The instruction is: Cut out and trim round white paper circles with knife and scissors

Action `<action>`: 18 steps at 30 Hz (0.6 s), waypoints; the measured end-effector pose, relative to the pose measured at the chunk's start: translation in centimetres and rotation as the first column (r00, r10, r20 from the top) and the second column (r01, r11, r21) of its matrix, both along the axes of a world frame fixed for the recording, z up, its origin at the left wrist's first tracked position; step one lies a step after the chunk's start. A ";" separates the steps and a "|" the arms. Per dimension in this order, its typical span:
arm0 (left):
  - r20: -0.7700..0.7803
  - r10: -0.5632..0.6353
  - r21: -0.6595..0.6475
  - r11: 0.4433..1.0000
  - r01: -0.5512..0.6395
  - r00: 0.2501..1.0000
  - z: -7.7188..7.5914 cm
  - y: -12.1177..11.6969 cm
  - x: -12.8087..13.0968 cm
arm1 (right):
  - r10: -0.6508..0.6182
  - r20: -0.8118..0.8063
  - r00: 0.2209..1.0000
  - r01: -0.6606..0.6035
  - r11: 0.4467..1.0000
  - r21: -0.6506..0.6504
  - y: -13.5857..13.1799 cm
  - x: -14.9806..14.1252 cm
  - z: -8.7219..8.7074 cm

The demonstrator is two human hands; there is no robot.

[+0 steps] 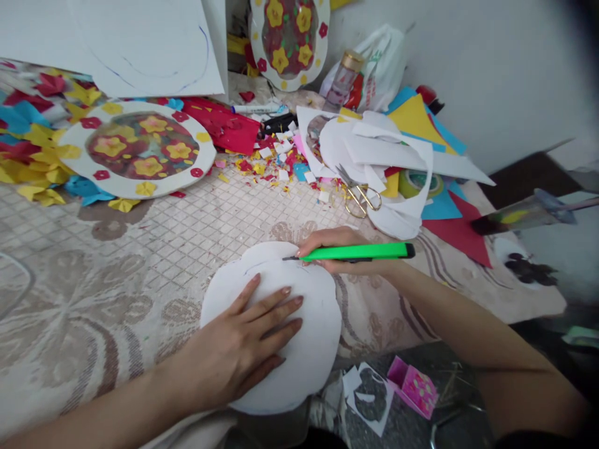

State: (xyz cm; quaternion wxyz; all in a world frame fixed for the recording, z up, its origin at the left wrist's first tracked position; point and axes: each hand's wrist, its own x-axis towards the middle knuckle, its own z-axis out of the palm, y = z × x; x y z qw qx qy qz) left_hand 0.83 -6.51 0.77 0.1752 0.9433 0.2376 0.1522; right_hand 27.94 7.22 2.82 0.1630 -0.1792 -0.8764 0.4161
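Observation:
A white scalloped piece of board (304, 368) lies on the tablecloth near the table's front edge, partly over it. My left hand (253, 340) rests flat on the board with its fingers spread. In my right hand (334, 246) is a green utility knife (360, 251), its blade tip touching the board near the upper edge. A faint curved pen line (262, 265) runs across the board beside the blade. The palm side of my right hand is hidden.
Gold-handled scissors (359, 198) lie beside white paper offcuts (393, 146) and scattered paper bits. Two flower-decorated oval frames (206, 153) (322, 56) stand or lie at the back. Yellow paper flowers (37, 162) are piled left; a clear cup (524, 212) is at the right.

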 end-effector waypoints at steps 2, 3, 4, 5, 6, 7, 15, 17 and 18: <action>-0.005 0.004 0.018 1.000 -0.004 1.000 0.0 -0.1 0.1 | -0.009 0.006 1.000 0.009 1.000 -0.006 -0.1 0.1 0.2; -0.013 0.008 0.030 1.000 -0.007 1.000 0.0 -0.1 0.1 | -0.008 0.006 1.000 0.009 1.000 -0.009 -0.2 0.0 0.4; -0.021 0.011 0.043 0.999 -0.010 1.000 0.0 -0.1 0.2 | -0.008 0.007 1.000 0.008 1.000 -0.012 -0.3 0.0 0.6; -0.029 0.014 0.054 0.998 -0.013 0.999 0.0 -0.1 0.2 | -0.007 0.009 1.000 0.007 1.000 -0.015 -0.5 -0.1 0.7; -0.037 0.017 0.065 0.998 -0.014 0.999 0.0 -0.2 0.3 | -0.008 0.006 1.000 0.008 1.000 -0.017 -0.6 -0.1 0.8; -0.041 0.019 0.073 0.997 -0.016 0.999 0.0 -0.2 0.3 | -0.011 -0.001 1.000 0.011 1.000 -0.019 -0.8 -0.2 0.9; -0.028 0.024 0.073 0.997 -0.022 0.999 -0.1 -0.2 0.3 | -0.140 -0.072 0.988 0.135 0.989 -0.061 -2.8 0.2 0.8; -0.030 0.024 0.082 0.996 -0.021 0.999 -0.1 -0.2 0.4 | -0.171 -0.054 0.984 0.169 0.985 -0.036 -3.4 0.1 0.8; -0.031 0.024 0.089 0.996 -0.021 0.999 -0.1 -0.2 0.4 | -0.193 -0.050 0.980 0.191 0.981 -0.030 -3.7 0.1 0.8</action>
